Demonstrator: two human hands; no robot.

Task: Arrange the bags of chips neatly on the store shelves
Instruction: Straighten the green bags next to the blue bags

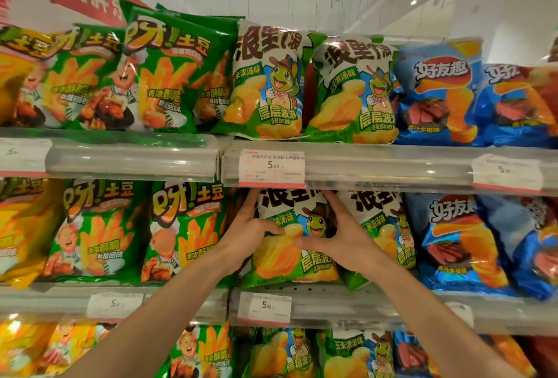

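Rows above look tidy already; mid-frame, left hand and right hand grip the turtle bag by its sides, straightening unfinished.

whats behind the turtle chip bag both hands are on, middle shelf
The turtle bag that the left hand and right hand hold fills its slot up to the shelf rail above, so whatever stands behind it, more bags or none, is hidden.
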